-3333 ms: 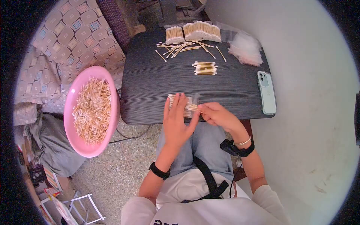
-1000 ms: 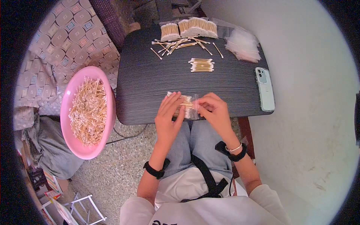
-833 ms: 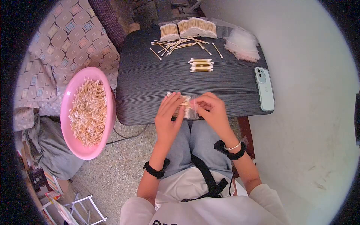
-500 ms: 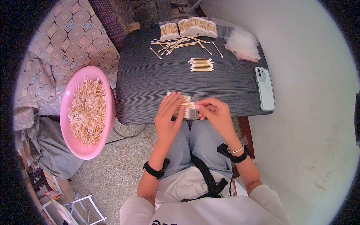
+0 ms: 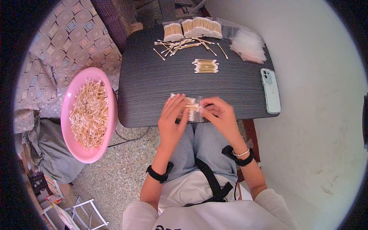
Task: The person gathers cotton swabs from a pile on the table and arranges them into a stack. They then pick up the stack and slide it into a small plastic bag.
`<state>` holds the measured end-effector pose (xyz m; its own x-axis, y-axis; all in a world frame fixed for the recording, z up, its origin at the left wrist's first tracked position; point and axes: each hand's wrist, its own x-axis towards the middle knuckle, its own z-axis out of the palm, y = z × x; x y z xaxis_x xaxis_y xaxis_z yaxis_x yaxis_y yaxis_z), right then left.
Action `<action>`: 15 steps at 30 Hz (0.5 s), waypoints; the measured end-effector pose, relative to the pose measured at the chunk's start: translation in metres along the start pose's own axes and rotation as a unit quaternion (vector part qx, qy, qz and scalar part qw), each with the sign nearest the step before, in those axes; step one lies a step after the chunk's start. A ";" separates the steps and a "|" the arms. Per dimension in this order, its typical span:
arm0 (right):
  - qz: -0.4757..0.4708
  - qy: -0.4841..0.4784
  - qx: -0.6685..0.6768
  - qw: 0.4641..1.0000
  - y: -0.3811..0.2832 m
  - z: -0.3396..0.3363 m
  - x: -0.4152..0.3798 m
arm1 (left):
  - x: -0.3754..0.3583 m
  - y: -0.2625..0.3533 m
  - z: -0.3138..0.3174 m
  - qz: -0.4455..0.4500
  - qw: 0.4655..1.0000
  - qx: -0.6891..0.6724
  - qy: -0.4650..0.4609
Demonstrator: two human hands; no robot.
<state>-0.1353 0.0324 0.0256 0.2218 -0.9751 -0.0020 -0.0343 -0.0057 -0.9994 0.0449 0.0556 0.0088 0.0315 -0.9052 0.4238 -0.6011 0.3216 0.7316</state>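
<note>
A: While the left hand (image 5: 173, 122) is lying flat, fingers spread, what is it pinning?

B: It is pressing a small clear bag of cotton swabs (image 5: 188, 107) against the near edge of the tabletop (image 5: 153, 82), apparently so the bag is not sliding while its open end is being worked.

A: And the right hand (image 5: 219, 117)?

B: Its grip is narrow, thumb and fingertips pinching the bag's right-hand end; the wrist is bending inward over the lap.

A: Why is the rest lying where it is?

B: A counted row of swabs (image 5: 206, 66) is waiting mid-tabletop, with loose swabs (image 5: 179, 45) and filled bundles (image 5: 193, 27) beyond; empty bags (image 5: 249, 46) and a phone (image 5: 270, 90) are sitting to the right. The pink basin (image 5: 73, 103) of swabs is resting at the left.
</note>
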 end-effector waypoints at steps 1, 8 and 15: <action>-0.005 0.001 -0.005 1.000 0.001 0.000 0.000 | 0.000 0.000 0.000 0.001 1.000 0.001 0.000; -0.042 0.011 -0.030 0.999 0.003 0.003 0.002 | 0.000 0.000 -0.001 0.005 1.000 -0.001 0.002; -0.028 0.021 -0.085 0.996 0.013 0.002 0.006 | 0.001 0.000 -0.001 0.009 1.000 0.015 -0.008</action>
<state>-0.1320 0.0266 0.0126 0.1871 -0.9807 0.0576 -0.1879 -0.0933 -0.9778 0.0455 0.0550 0.0098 0.0070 -0.9035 0.4285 -0.6248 0.3306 0.7073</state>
